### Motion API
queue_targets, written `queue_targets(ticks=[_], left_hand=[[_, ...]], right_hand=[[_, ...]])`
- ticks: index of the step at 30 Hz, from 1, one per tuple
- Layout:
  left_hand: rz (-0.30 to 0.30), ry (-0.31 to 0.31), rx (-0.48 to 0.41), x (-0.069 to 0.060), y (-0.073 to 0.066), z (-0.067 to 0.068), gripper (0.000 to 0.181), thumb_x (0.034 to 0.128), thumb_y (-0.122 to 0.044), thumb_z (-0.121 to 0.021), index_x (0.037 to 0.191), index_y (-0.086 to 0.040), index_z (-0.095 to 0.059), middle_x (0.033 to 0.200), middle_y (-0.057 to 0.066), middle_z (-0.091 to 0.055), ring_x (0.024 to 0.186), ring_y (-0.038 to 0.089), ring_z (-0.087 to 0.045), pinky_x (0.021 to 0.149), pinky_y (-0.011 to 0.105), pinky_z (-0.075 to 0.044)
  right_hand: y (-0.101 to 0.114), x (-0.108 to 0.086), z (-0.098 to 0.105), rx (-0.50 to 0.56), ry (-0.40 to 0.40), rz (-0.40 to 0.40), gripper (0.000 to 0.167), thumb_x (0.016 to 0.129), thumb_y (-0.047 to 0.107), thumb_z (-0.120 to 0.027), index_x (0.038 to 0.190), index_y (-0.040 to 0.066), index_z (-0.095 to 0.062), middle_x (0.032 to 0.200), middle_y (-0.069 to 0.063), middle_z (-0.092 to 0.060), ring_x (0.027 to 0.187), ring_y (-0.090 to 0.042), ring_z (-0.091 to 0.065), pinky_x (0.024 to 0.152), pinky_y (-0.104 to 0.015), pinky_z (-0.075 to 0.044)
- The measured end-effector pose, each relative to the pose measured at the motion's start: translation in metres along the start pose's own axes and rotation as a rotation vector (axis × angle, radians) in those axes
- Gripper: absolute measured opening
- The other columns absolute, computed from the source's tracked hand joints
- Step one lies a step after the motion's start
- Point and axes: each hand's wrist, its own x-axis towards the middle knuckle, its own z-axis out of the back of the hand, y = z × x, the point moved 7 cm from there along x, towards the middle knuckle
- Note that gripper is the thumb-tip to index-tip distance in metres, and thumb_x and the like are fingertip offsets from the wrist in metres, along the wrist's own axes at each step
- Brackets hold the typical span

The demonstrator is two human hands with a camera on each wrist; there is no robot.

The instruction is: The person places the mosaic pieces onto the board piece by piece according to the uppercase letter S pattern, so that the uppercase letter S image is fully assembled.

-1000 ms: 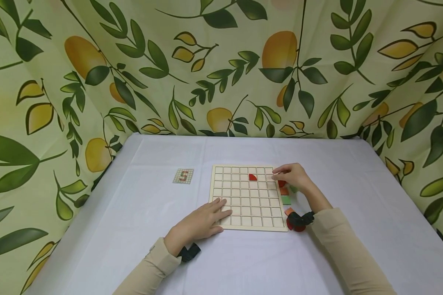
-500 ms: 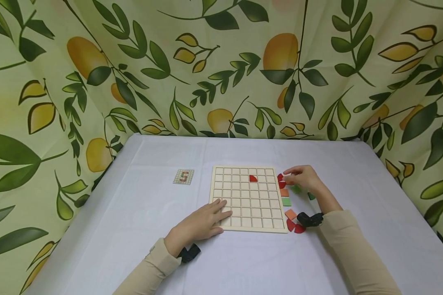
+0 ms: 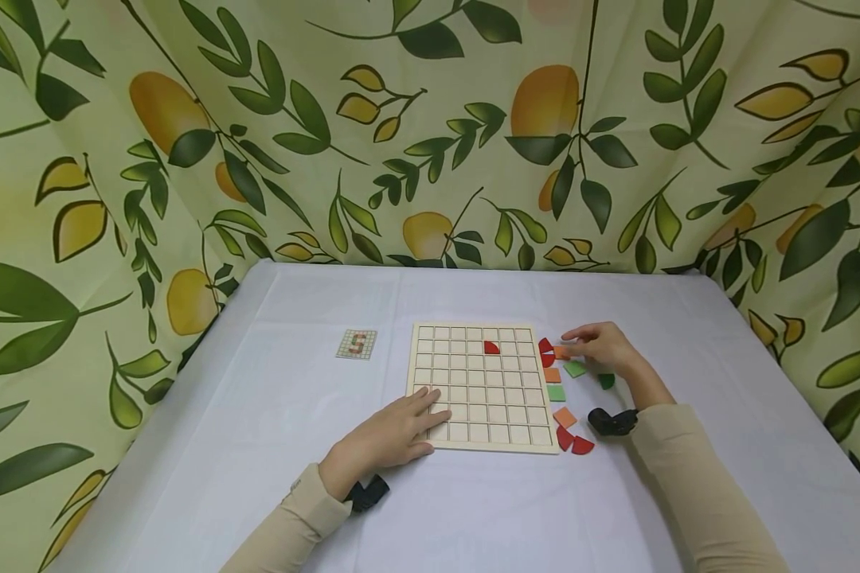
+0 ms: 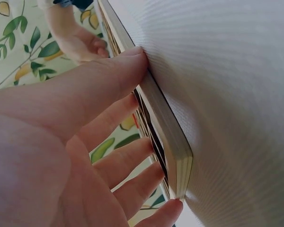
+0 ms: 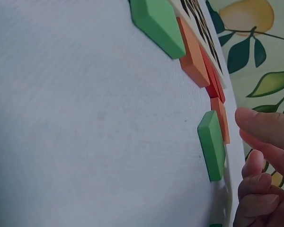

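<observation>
The left hand [image 3: 390, 426] rests on the lower left corner of a wooden grid board [image 3: 483, 446], fingers spread. In the left wrist view its thumb [image 4: 118, 71] lies against the board's edge. One red quarter-round piece [image 3: 490, 348] sits in a cell near the board's upper right. The right hand [image 3: 600, 347] hovers right of the board, thumb and fingers extended, with nothing seen between them. Close to its fingertips lies an orange square [image 3: 562, 352], with red pieces [image 3: 546, 350] on its left and a green square [image 3: 575, 368] below it.
More pieces line the board's right side: an orange square [image 3: 552, 375], a light green square [image 3: 556, 393], another orange square [image 3: 564, 418] and a red quarter-round piece [image 3: 582, 446]. A dark green piece [image 3: 606, 381] lies under the right wrist. A pattern card [image 3: 356, 344] lies left of the board.
The right hand has moved right, away from the board's right edge, uncovering the red, orange and green pieces there. The left hand has stayed in place on the board.
</observation>
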Motion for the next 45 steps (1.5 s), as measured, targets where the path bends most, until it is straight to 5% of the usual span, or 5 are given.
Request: queue_targets(ticks=[22,45], left_hand=[[-0.002,-0.003,0.011,0.000,0.000,0.001,0.052,0.0956,-0.032,-0.058,0.144,-0.017,-0.046,0.157,0.016,-0.034,0.147,0.033,-0.031,0.119,0.046,-0.034],[-0.004,0.012,0.003,-0.001,-0.001,0.001,0.050,0.0959,-0.029,-0.058,0.144,-0.020,-0.047,0.157,0.015,-0.035,0.147,0.034,-0.032,0.119,0.048,-0.034]], right_hand=[[-0.008,0.007,-0.002,0.008,0.052,-0.027,0.045,0.085,0.018,-0.073,0.123,-0.003,-0.062,0.075,0.001,-0.046,0.067,-0.014,-0.046,0.053,-0.021,-0.039],[-0.004,0.000,-0.003,-0.001,0.039,0.031,0.049,0.085,0.024,-0.073,0.124,-0.003,-0.061,0.078,0.001,-0.047,0.067,-0.013,-0.045,0.053,-0.021,-0.039]])
